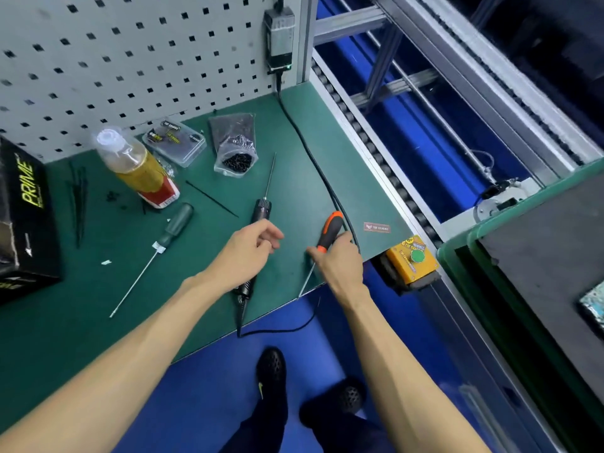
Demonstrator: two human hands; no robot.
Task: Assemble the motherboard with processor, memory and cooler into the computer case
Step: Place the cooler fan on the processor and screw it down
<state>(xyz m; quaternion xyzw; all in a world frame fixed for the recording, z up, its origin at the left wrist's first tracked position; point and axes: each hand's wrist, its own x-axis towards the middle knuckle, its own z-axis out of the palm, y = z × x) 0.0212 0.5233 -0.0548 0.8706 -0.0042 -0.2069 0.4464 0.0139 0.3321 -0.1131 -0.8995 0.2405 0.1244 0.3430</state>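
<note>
We see a green worktop (294,142), pegboard (130,44) upper left | blue floor (202,387) below | right hand (340,259) grips orange screwdriver (330,228), centre | left hand (248,253) loosely spread over electric screwdriver (261,209) | black motherboard box (23,217), left edge.

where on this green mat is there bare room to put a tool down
Bare green mat lies near the front edge, left of the left forearm, and between the black cable and the roller rail. It is crowded around the amber bottle and screw bag.
</note>
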